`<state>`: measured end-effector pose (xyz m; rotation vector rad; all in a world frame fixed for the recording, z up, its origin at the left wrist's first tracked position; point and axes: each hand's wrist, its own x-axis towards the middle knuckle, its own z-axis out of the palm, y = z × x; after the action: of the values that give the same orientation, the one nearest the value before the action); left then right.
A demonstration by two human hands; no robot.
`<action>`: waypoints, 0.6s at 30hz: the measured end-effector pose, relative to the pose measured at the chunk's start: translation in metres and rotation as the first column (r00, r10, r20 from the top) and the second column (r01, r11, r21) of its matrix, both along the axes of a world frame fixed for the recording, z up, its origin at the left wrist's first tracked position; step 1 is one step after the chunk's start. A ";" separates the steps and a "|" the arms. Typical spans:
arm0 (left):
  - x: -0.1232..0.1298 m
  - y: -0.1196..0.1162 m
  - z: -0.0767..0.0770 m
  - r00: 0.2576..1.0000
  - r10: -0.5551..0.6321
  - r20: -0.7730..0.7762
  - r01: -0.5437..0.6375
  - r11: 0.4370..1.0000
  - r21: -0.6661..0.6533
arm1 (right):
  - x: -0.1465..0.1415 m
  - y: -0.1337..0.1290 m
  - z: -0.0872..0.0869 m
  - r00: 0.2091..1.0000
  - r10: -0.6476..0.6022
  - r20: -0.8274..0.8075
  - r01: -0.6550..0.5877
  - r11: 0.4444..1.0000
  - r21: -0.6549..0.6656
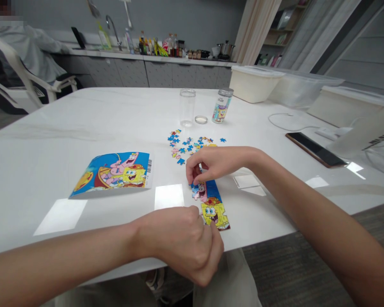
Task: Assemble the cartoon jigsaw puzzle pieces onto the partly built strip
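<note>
A partly joined jigsaw puzzle (213, 211) lies near the table's front edge, showing a yellow sponge character and part of a pink one. My right hand (211, 164) arches over its upper end, fingertips pinched on a small puzzle piece (195, 189) at the left border. Curled into a fist, my left hand (190, 243) rests by the lower left edge; its fingertips are hidden, so what they hold cannot be made out. Several loose puzzle pieces (184, 149) are scattered just beyond my right hand. To the left lies a curved picture sheet (121, 170) with the same characters.
Behind the pieces stand a clear jar (187, 108), a round lid (201, 120) and a printed canister (222, 106). On the right are a phone (315, 149), a white cable (281, 125) and storage boxes (256, 83). A person (28, 51) sits at the far left.
</note>
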<state>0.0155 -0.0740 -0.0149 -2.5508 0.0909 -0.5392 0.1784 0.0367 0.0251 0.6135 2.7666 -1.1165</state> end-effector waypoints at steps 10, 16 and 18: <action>0.001 0.001 0.000 1.000 -0.005 0.003 0.005 1.000 -0.007 | -0.002 0.000 -0.005 1.000 -0.017 0.019 0.018 0.999 -0.040; 0.000 0.002 0.000 1.000 -0.004 -0.003 0.004 1.000 -0.007 | -0.002 -0.001 -0.005 1.000 -0.013 0.025 0.014 1.000 -0.023; 0.000 0.001 0.000 1.000 -0.003 -0.001 0.003 1.000 -0.008 | -0.002 -0.001 -0.005 0.999 -0.013 0.030 0.013 1.000 -0.015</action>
<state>0.0155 -0.0726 -0.0148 -2.5585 0.0928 -0.5407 0.1761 0.0361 0.0200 0.6416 2.7306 -1.1200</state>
